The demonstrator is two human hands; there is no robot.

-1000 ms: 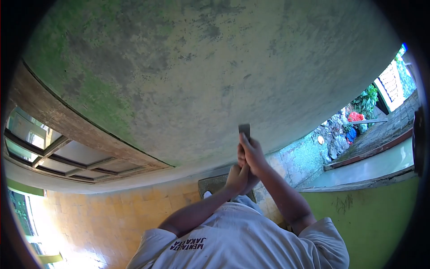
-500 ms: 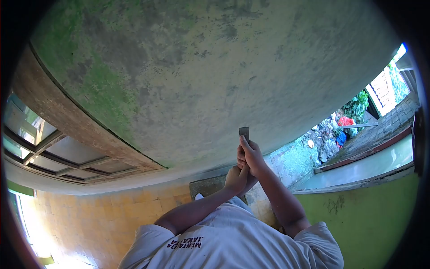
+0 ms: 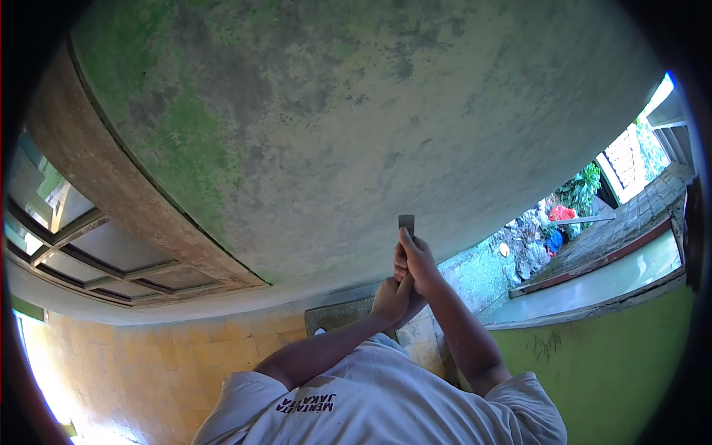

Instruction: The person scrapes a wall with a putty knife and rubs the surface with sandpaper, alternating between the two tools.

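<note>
A scraper (image 3: 406, 221) with a flat, dark, square-ended blade points up at the wall (image 3: 319, 170), which is patched with grey, white and green worn paint. My right hand (image 3: 417, 261) is wrapped round it just below the blade, the thumb lying along its face. Lower down, my left hand (image 3: 391, 300) is closed round the handle end, close against the right. Most of the handle is hidden by my fingers. In this view the blade tip overlaps the pale lower part of the wall.
On the left is a wooden window frame (image 3: 159, 215) with glass panes. Yellowish tiles (image 3: 193, 356) cover the floor, with a dark stone slab (image 3: 326, 317) at the wall's foot. A low green wall (image 3: 578, 371) stands to the right; rubble (image 3: 530, 256) and plants (image 3: 582, 189) lie beyond it.
The view has shifted slightly, the window frame and outdoor things sliding a little within it. Both hands keep their hold on the scraper, whose blade looks slightly shorter and tilted differently.
</note>
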